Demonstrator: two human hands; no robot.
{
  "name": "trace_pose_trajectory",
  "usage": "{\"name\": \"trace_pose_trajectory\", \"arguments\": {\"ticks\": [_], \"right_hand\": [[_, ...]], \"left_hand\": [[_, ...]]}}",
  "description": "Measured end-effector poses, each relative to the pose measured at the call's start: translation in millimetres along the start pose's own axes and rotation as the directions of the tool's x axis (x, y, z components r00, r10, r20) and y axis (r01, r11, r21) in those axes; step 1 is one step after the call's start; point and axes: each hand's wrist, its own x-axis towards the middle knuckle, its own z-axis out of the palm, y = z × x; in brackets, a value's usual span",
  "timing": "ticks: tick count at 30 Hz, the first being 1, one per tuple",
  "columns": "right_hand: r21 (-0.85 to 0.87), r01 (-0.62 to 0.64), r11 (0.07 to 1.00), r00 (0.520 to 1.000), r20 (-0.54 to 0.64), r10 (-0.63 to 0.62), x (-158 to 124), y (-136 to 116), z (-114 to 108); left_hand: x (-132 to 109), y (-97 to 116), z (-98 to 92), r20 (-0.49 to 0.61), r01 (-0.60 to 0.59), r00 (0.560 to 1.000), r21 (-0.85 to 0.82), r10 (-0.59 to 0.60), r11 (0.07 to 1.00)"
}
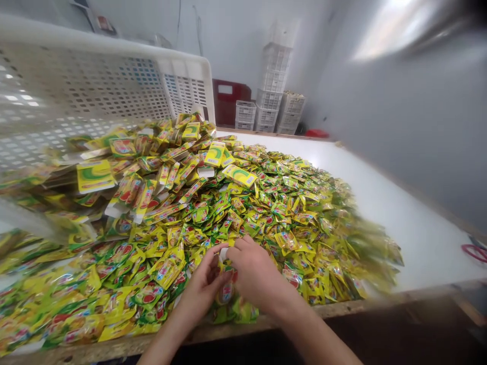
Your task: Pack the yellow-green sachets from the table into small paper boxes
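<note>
A big heap of small yellow-green sachets [236, 213] with red print covers the white table [380, 203]. Flat yellow cartons [95, 175] lie on the heap's upper left. Both my hands meet at the heap's near edge. My left hand [203, 286] and my right hand [254, 274] have their fingers curled together around a small bunch of sachets [227, 291], with something white [223, 253] showing at the fingertips.
A large white perforated crate [95, 86] stands at the back left behind the heap. Stacked white crates [272, 96] and a dark red box [230, 101] sit by the far wall. A red loop [475, 252] lies at the table's right edge. The wooden table edge [361, 304] runs in front.
</note>
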Motion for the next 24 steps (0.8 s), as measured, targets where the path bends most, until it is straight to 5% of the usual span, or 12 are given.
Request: {"name": "trace_pose_trajectory", "arguments": {"ticks": [6,10,18,24], "right_hand": [[-0.060,-0.021,0.998,0.977,0.213,0.034,9,-15,-23],[-0.046,0.118,0.992,0.955,0.280,-0.101,15,-24,-31],[0.115,0.136,0.984,0.984,0.096,-0.147,1,-10,-2],[0.159,0.089,0.983,0.991,0.084,-0.103,-19,-14,15]], "left_hand": [[-14,-12,11.7,-0.115,0.056,0.991,-0.165,-0.076,0.985],[-23,-13,9.4,-0.172,-0.015,0.985,-0.192,-0.018,0.981],[-39,-11,-10.4,-0.064,0.089,0.994,-0.081,-0.094,0.993],[-47,-19,-13.7,-0.118,0.072,0.991,0.139,-0.056,0.988]]}}
